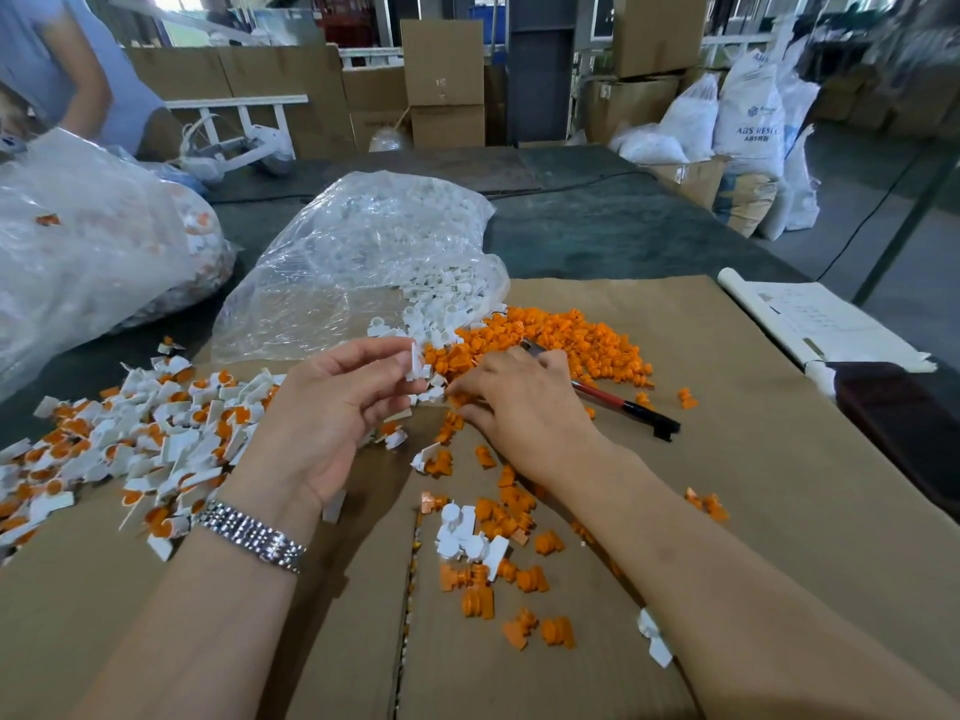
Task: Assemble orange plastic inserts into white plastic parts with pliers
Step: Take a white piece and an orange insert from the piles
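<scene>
— Head view: what's your left hand point(332, 407) doing?
— Your fingers point(384, 356) pinch a white part point(417, 362) above the surface.
— And the right hand point(519, 402)?
— Curled, picking at orange inserts point(566, 340); pliers point(623, 405) lie beside it.

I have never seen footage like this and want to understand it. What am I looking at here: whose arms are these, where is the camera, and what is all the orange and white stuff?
There is no machine. One camera sits on a person's head and looks down at their own two hands over a cardboard sheet. The left hand pinches a white part at its fingertips. The right hand reaches into the orange inserts while holding pliers whose handles stick out behind it. To the left lies a heap of finished pieces, white with orange inside. A clear bag spills more white parts. Another person stands at the far left.
</scene>
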